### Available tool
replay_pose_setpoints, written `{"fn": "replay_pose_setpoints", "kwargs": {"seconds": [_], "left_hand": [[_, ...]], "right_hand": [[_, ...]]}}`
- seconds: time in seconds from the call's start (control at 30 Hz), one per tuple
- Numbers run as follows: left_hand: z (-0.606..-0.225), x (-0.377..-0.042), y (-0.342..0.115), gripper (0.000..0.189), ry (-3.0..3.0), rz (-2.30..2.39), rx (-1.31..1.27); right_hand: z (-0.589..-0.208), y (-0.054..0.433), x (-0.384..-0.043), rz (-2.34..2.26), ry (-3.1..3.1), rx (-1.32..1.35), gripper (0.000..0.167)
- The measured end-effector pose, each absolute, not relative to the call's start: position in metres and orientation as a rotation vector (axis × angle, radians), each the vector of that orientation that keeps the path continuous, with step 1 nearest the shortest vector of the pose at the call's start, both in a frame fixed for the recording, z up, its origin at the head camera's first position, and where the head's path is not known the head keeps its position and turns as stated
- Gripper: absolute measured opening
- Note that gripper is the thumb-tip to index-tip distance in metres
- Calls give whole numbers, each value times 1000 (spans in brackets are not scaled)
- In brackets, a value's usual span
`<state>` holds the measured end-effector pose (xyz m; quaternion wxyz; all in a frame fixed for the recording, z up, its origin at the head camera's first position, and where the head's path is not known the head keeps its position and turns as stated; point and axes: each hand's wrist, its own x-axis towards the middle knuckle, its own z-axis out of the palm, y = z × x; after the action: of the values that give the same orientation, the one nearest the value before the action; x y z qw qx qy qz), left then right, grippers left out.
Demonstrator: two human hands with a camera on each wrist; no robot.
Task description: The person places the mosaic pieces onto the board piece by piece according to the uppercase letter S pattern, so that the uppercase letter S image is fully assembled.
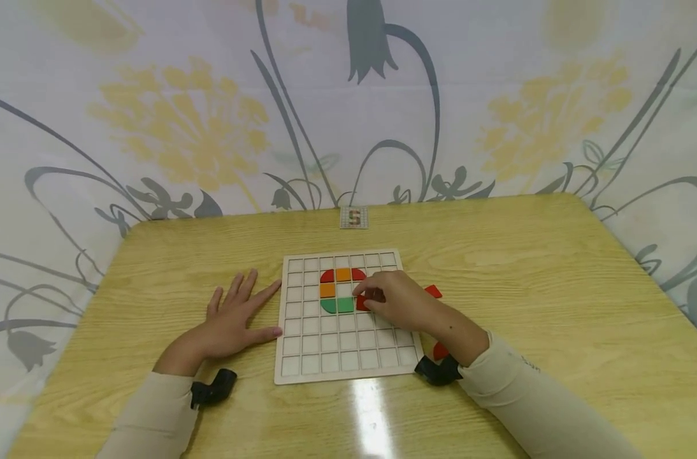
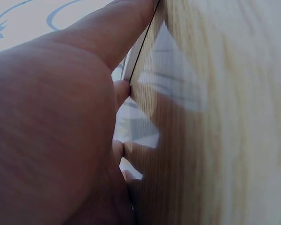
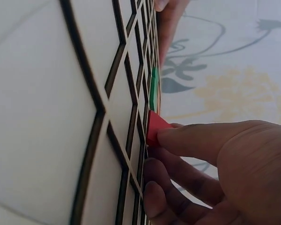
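Note:
A pale wooden grid board [image 1: 348, 357] lies flat on the table. In its upper middle cells sit red, orange and green tiles [image 1: 335, 290] forming a curved shape. My right hand [image 1: 391, 299] is over the board and pinches a red tile [image 3: 155, 127] against a cell just right of the green ones. My left hand [image 1: 234, 319] lies flat on the table with straight, spread fingers, its fingertips [image 2: 122, 89] touching the board's left edge.
Loose red pieces [image 1: 433, 291] lie on the table right of the board, another [image 1: 439, 350] near my right wrist. A small pattern card [image 1: 353, 217] leans at the table's far edge. A flowered cloth backdrop [image 1: 211, 115] closes the back and sides.

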<state>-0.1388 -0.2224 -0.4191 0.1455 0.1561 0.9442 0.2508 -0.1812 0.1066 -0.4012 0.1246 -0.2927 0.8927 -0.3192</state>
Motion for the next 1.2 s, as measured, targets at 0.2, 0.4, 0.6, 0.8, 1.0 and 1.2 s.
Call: {"fn": "replay_pose_setpoints", "kwargs": {"seconds": [0.2,0.4,0.6,0.8,1.0,1.2], "left_hand": [[-419,-138,-223,85,2717,723,449],[-419,-137,-222,86,2715,720,444],[-417,-137,-221,86,2719,724,439],[-416,-137,-220,85,2713,736,444],[-417,-137,-221,85,2710,745,442],[-417,-137,-222,84,2703,745,446]], "right_hand": [[-402,106,-181,-892,2620,-869,22],[-405,107,-181,-885,2621,-894,24],[-405,107,-182,-862,2629,-915,26],[-404,108,-181,-809,2634,-934,29],[-404,108,-181,-805,2627,-930,31],[-401,109,-180,-816,2628,-951,30]]}}
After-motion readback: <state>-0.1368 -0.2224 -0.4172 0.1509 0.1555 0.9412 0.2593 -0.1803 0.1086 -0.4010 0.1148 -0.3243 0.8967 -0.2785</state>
